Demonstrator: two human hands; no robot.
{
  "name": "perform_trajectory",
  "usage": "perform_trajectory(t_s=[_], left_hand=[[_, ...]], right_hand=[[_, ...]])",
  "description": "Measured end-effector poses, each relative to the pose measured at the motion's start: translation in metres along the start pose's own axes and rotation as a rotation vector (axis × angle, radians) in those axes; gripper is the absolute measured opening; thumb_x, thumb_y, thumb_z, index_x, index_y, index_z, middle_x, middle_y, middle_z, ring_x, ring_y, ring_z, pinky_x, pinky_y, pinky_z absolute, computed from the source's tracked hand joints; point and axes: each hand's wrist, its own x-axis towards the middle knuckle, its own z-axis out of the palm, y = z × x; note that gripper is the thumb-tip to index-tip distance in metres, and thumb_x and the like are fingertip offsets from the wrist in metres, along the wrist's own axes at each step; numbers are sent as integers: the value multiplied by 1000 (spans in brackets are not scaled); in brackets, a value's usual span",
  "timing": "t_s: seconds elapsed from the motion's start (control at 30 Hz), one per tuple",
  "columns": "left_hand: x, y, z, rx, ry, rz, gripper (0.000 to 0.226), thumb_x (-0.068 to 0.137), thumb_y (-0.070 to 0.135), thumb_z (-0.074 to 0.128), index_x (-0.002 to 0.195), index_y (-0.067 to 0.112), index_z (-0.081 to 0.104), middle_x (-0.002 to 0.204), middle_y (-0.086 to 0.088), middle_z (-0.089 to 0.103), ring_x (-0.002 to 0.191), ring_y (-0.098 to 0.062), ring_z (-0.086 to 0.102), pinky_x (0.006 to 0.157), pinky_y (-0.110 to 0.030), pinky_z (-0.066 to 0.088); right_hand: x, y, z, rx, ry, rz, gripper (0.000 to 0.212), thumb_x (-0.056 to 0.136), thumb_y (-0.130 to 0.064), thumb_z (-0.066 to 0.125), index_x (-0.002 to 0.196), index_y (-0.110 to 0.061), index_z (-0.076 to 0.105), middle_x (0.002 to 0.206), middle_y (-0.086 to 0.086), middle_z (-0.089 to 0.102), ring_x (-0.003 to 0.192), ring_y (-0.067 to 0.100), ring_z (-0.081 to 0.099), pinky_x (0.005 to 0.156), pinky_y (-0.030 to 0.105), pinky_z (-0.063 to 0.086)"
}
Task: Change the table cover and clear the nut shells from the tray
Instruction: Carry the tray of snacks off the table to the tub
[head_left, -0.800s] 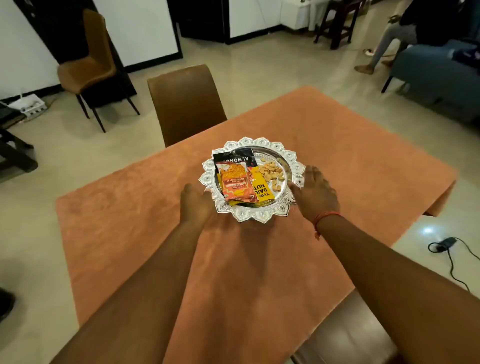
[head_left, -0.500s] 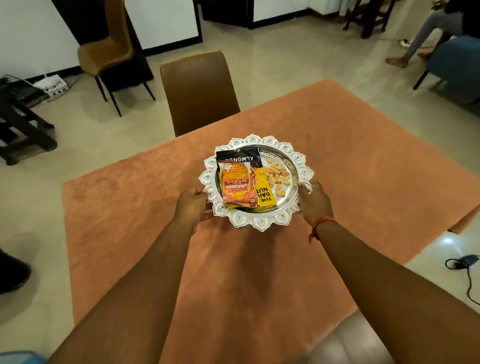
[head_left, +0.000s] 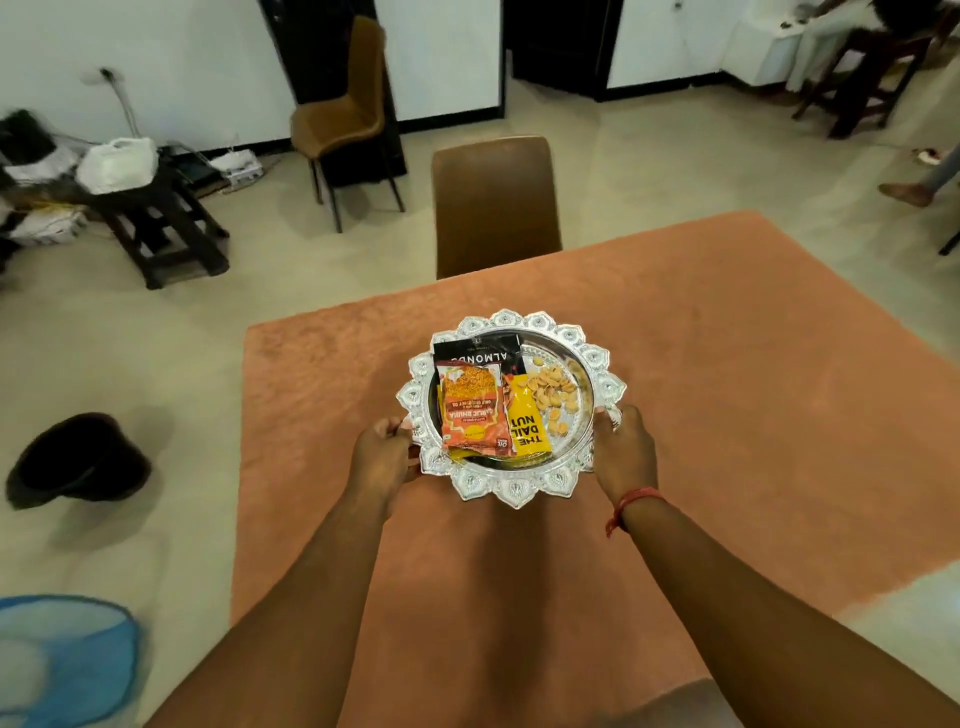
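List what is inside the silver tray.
In the silver tray: an orange snack packet overlapping a yellow packet and a black almonds packet, plus loose nut shells. Anything beneath the packets is covered.

Room clutter around the table

1 brown chair (head_left: 496, 205) pushed up at the table's far edge. A 2nd tan chair (head_left: 345, 111) by the wall. Dark wooden stool (head_left: 161, 223) far left, white bag (head_left: 118, 165) on top. Black hat (head_left: 78, 460) on floor. Blue basket (head_left: 62, 660) bottom left.
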Motion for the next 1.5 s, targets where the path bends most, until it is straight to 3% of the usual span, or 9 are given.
perform_trajectory(t_s=[0.2, 0.47, 0.73, 0.83, 0.93, 1.03, 1.3, 1.37, 1.5], left_hand=[[-59, -50, -154, -196, 239, -1, 16, 101, 13, 51, 93, 14, 65, 88, -10, 73, 72, -23, 70, 62, -36, 58], [-198, -141, -392, -429, 603, 19, 16, 101, 12, 49, 89, 15, 60, 83, -6, 70, 67, -18, 66, 50, -28, 54], [-369, -270, -579, -504, 1029, -61, 15, 102, 21, 51, 96, 17, 64, 100, -11, 71, 83, -28, 69, 61, -33, 57], [-426, -320, -616, -496, 1179, -148, 19, 101, 24, 52, 107, 14, 66, 108, -15, 71, 96, -34, 68, 83, -47, 59], [-471, -361, -632, -623, 1281, -168, 15, 101, 22, 52, 99, 17, 65, 102, -12, 72, 87, -30, 71, 65, -40, 62], [-506, -399, -642, -688, 1371, -226, 14, 101, 21, 51, 98, 15, 63, 104, -14, 71, 97, -36, 69, 82, -52, 59], [-561, -465, -669, -781, 1619, -401, 17, 102, 14, 49, 107, 2, 60, 105, -27, 66, 86, -33, 66, 75, -47, 60], [-566, -480, -678, -779, 1673, -477, 16, 102, 14, 48, 104, 3, 60, 105, -27, 66, 88, -36, 66, 77, -52, 60], [-575, -509, -701, -776, 1718, -627, 13, 99, 15, 50, 95, 12, 62, 100, -21, 68, 89, -38, 70, 72, -55, 61]], right_hand=[[-101, -51, 90, -40, -195, -203, 36, 101, -38, 46, 122, -9, 52, 85, 11, 66, 76, 30, 62, 62, 34, 44], [-313, -120, 235, -57, -519, -435, 36, 99, -39, 48, 120, -10, 54, 103, 17, 68, 91, 33, 63, 70, 33, 44], [-556, -128, 359, -121, -966, -627, 29, 99, -33, 54, 113, -8, 58, 96, 9, 62, 77, 23, 57, 64, 24, 39], [-626, -120, 390, -169, -1128, -698, 24, 98, -30, 59, 107, -7, 60, 92, 4, 61, 79, 19, 56, 61, 16, 38], [-685, -109, 420, -256, -1276, -764, 27, 97, -31, 60, 112, -8, 61, 101, 4, 62, 89, 18, 56, 69, 22, 35], [-739, -96, 453, -337, -1421, -797, 23, 96, -26, 61, 110, -8, 63, 108, 11, 67, 101, 27, 61, 82, 30, 42], [-853, -65, 525, -484, -1720, -902, 8, 94, -19, 64, 100, -14, 65, 86, -6, 61, 87, 17, 56, 72, 22, 35], [-878, -60, 540, -498, -1757, -968, 6, 93, -19, 66, 91, -19, 60, 75, -15, 55, 77, 12, 52, 63, 19, 33], [-919, -47, 563, -568, -1778, -964, 11, 91, -23, 69, 96, -14, 66, 77, -12, 59, 76, 12, 56, 69, 21, 36]])
